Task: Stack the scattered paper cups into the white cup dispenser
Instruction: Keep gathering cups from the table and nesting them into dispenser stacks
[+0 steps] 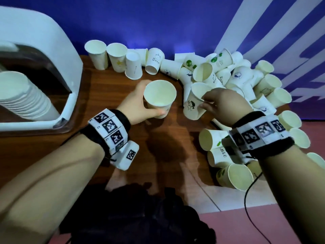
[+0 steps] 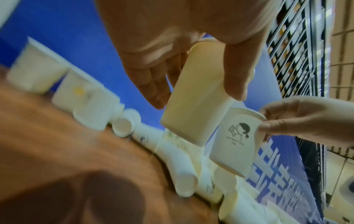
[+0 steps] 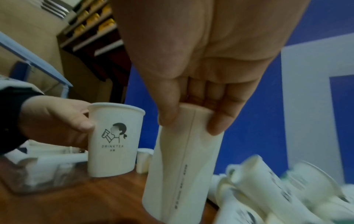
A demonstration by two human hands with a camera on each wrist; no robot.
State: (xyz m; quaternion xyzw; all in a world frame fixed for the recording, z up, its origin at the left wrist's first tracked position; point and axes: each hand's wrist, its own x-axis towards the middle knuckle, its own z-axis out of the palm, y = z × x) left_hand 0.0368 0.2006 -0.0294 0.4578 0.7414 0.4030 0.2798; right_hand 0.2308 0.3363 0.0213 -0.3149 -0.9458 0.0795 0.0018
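My left hand [image 1: 149, 101] grips an upright paper cup [image 1: 160, 97] by its side, above the wooden table. In the left wrist view the thumb and fingers wrap that cup [image 2: 191, 121]. My right hand [image 1: 204, 102] pinches the rim of a second, tilted cup [image 1: 193, 104] just right of the first. The right wrist view shows this cup [image 3: 182, 166] hanging from the fingers, with the DRINKTEA-printed cup [image 3: 114, 136] beside it. The white cup dispenser [image 1: 44, 46] stands at the far left, holding a nested stack of cups [image 1: 22, 95].
A heap of loose cups [image 1: 237, 76] fills the right side of the table [image 1: 109, 85]. Three cups [image 1: 98, 53] stand in a row at the back. More lie at the front right [image 1: 233, 176]. A black cable [image 1: 249, 199] hangs off the table there.
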